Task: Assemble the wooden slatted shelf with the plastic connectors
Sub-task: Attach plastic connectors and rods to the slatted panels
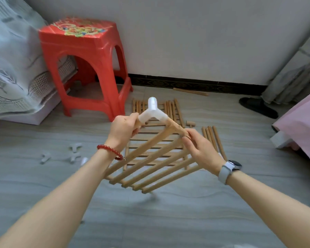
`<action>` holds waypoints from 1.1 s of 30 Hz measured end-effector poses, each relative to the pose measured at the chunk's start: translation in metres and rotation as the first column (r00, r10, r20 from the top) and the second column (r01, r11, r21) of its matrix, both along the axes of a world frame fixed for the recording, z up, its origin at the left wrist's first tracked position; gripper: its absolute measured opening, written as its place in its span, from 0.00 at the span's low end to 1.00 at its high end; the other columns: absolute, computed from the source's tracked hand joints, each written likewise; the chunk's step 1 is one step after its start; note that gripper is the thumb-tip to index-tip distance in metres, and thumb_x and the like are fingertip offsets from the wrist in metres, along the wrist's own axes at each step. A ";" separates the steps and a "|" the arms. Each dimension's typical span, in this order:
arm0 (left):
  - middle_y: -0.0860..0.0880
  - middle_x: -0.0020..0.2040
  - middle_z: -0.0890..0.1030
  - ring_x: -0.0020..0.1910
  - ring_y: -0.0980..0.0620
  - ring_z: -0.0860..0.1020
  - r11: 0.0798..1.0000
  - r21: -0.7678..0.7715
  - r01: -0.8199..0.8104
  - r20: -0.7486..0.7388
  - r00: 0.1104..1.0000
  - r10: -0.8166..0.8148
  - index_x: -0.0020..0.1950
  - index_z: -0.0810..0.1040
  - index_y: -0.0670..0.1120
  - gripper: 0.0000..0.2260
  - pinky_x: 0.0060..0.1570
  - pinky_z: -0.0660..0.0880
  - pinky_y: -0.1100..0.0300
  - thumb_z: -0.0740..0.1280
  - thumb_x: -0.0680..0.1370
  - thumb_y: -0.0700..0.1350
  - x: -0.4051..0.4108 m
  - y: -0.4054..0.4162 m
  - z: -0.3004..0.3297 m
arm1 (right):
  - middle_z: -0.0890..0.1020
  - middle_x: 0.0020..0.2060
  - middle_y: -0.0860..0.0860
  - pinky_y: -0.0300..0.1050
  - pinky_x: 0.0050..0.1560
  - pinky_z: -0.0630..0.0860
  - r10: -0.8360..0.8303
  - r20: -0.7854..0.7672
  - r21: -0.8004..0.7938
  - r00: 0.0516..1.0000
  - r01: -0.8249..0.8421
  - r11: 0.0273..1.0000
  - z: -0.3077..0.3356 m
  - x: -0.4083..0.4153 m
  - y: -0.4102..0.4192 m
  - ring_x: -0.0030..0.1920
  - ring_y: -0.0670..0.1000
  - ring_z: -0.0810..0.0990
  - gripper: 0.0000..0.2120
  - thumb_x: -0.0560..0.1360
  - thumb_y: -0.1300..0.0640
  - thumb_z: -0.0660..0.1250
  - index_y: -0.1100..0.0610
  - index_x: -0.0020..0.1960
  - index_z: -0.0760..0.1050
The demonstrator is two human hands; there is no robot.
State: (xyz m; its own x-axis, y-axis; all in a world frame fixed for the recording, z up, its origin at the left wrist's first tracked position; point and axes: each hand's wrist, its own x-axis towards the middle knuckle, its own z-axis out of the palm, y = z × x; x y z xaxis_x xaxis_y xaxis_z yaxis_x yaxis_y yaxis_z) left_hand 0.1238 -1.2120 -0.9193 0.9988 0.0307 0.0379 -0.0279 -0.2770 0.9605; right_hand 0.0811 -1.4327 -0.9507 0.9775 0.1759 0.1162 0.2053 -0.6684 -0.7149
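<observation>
I hold a wooden slatted panel (150,163) tilted above the floor, its far corner raised. A white three-way plastic connector (153,113) sits on that corner. My left hand (123,127) grips the wooden rod just left of the connector. The fingers of my right hand (201,147) pinch the panel's end rail to the connector's right. A second slatted panel (157,129) lies flat on the floor beneath. Loose white connectors (75,147) are scattered on the floor to the left.
A red plastic stool (84,65) stands at the back left beside a bed with a grey cover (13,68). Loose wooden rods (214,138) lie to the right, one dowel (191,91) by the wall. A black slipper (258,106) and pink bedding (302,126) are at right.
</observation>
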 end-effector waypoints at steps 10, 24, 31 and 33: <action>0.48 0.40 0.68 0.38 0.50 0.66 0.921 0.020 -0.389 -0.476 0.806 0.350 0.37 0.67 0.50 0.10 0.33 0.59 0.59 0.58 0.78 0.42 -0.033 0.134 -0.097 | 0.79 0.47 0.51 0.49 0.39 0.74 0.284 0.250 -0.658 0.926 -0.052 0.751 0.007 0.008 0.094 0.50 0.55 0.78 0.15 0.76 0.46 0.63 0.57 0.54 0.74; 0.43 0.52 0.74 0.48 0.45 0.74 0.902 0.103 -0.419 -0.709 0.605 0.363 0.52 0.72 0.43 0.05 0.49 0.70 0.54 0.58 0.81 0.42 -0.101 0.223 -0.245 | 0.78 0.45 0.52 0.45 0.30 0.61 0.472 -0.361 -0.601 0.804 -0.588 0.542 -0.189 -0.080 0.167 0.43 0.57 0.78 0.15 0.78 0.44 0.56 0.56 0.52 0.68; 0.45 0.59 0.75 0.54 0.47 0.75 0.989 0.095 -0.115 -0.737 0.659 0.148 0.66 0.70 0.44 0.14 0.51 0.71 0.55 0.57 0.82 0.46 -0.080 0.186 -0.281 | 0.75 0.59 0.57 0.50 0.47 0.69 0.285 -0.634 -0.496 0.719 -0.661 0.563 -0.267 -0.082 0.184 0.60 0.57 0.72 0.15 0.79 0.52 0.56 0.59 0.62 0.66; 0.44 0.63 0.74 0.59 0.46 0.75 0.977 0.210 -0.032 -0.687 0.707 0.171 0.67 0.70 0.42 0.15 0.57 0.71 0.55 0.58 0.81 0.44 -0.073 0.174 -0.293 | 0.74 0.58 0.58 0.49 0.48 0.69 0.274 -0.669 -0.432 0.690 -0.662 0.612 -0.275 -0.078 0.179 0.59 0.58 0.72 0.13 0.80 0.53 0.56 0.58 0.61 0.67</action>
